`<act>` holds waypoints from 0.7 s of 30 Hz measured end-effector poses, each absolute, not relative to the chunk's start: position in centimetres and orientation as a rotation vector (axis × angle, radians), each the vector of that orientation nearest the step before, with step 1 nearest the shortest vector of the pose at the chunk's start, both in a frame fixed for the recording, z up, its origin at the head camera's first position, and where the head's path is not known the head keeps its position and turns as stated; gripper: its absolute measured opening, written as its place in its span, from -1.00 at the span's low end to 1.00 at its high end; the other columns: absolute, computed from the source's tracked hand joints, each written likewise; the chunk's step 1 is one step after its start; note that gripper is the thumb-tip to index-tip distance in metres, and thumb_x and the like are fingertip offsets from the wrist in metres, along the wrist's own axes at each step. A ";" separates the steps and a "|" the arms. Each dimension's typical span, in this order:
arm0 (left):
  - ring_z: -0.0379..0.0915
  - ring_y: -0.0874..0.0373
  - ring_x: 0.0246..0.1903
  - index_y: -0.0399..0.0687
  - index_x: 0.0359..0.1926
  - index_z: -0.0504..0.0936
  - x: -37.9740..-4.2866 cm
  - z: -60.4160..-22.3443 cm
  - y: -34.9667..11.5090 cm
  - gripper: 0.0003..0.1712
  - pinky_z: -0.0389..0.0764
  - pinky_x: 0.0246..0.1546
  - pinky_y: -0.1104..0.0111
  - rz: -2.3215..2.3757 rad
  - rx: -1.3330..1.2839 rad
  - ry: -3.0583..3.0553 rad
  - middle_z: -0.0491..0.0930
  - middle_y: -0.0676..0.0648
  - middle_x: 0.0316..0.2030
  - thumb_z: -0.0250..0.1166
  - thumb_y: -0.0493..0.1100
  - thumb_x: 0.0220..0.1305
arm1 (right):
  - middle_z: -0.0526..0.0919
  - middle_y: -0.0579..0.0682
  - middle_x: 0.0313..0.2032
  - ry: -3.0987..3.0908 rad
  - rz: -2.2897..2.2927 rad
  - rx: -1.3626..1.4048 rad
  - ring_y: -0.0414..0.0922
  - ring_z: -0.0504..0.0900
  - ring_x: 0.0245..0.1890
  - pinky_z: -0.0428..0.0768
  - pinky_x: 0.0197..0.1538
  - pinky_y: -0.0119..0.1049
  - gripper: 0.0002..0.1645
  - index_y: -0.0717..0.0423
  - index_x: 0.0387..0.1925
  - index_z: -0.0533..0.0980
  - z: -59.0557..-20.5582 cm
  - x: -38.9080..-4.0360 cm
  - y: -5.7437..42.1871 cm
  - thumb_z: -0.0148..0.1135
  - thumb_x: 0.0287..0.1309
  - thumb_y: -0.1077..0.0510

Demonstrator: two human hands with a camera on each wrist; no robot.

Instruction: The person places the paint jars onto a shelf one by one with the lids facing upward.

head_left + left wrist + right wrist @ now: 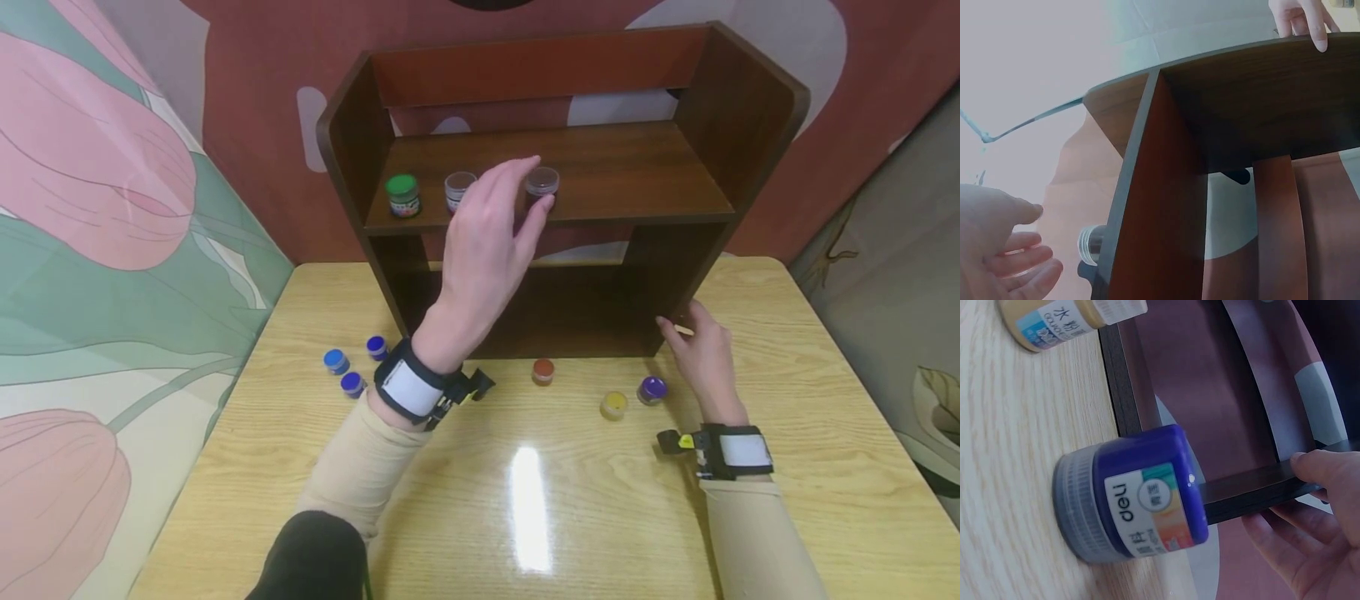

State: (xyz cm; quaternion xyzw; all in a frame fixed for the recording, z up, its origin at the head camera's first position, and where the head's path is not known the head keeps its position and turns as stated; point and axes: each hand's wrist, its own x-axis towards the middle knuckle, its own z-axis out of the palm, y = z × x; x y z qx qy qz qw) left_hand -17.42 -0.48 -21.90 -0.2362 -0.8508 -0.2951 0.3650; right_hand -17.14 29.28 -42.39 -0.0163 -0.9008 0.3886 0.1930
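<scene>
My left hand (pixel 483 237) is raised at the upper board of a brown wooden shelf (pixel 637 171), fingers spread loosely around a clear-lidded paint jar (pixel 542 185). In the left wrist view a gap shows between these fingers and the jar (pixel 1091 244). Partly behind the hand stands another clear-lidded jar (pixel 458 188), and left of it a green-lidded jar (pixel 403 196). Low on the shelf's right side, my right hand (pixel 702 354) pinches the front edge of the side panel, thumb on the inner face and fingers on the outer, as the right wrist view shows.
On the wooden table (pixel 450 517) before the shelf stand a red jar (pixel 543 372), a yellow jar (pixel 613 406) and a purple jar (pixel 652 390), the last close to my right hand. Several blue jars, one light blue (pixel 336 361), stand left of my left forearm.
</scene>
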 end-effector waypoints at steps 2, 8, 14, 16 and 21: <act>0.58 0.10 0.15 -0.13 0.20 0.58 -17.1 -22.1 -0.6 -0.55 0.52 0.28 0.43 -0.748 -0.638 -2.169 0.66 -0.10 0.14 0.27 -0.02 0.39 | 0.66 0.35 0.04 -2.526 1.083 -0.047 0.30 0.67 0.05 0.67 -0.01 0.11 -0.57 0.27 0.14 0.47 -42.4 -17.2 29.3 0.15 0.41 0.07; 0.63 0.12 0.05 -0.13 0.10 0.64 -16.3 -22.9 -0.8 -0.64 0.62 0.15 0.41 -0.732 -0.704 -2.159 0.71 -0.09 0.03 0.24 -0.03 0.42 | 0.66 0.35 0.05 -2.526 1.089 -0.046 0.29 0.66 0.05 0.67 0.00 0.12 -0.57 0.27 0.15 0.47 -42.4 -17.2 29.3 0.15 0.41 0.06; 0.67 0.13 -0.04 -0.11 0.00 0.69 -15.6 -24.6 -0.9 -0.72 0.66 0.06 0.42 -0.691 -0.826 -2.177 0.75 -0.06 -0.06 0.24 -0.08 0.41 | 0.66 0.35 0.03 -2.520 1.081 -0.040 0.29 0.67 0.04 0.67 -0.01 0.11 -0.58 0.27 0.13 0.47 -42.5 -17.2 29.3 0.16 0.40 0.08; 0.67 0.15 -0.06 -0.11 -0.03 0.70 -15.5 -25.3 -0.9 -0.76 0.66 0.06 0.43 -0.666 -0.904 -2.178 0.75 -0.04 -0.08 0.27 -0.10 0.39 | 0.67 0.35 0.02 -2.514 1.078 -0.037 0.29 0.68 0.03 0.67 -0.02 0.09 -0.60 0.28 0.11 0.48 -42.5 -17.2 29.3 0.17 0.39 0.09; 0.67 0.20 -0.05 -0.05 -0.06 0.71 -15.3 -27.5 -0.8 -0.79 0.65 0.07 0.46 -0.581 -1.117 -2.212 0.76 0.01 -0.11 0.27 -0.08 0.39 | 0.68 0.35 0.00 -2.503 1.080 -0.037 0.28 0.69 0.02 0.66 -0.03 0.06 -0.61 0.29 0.09 0.49 -42.5 -17.2 29.2 0.18 0.38 0.11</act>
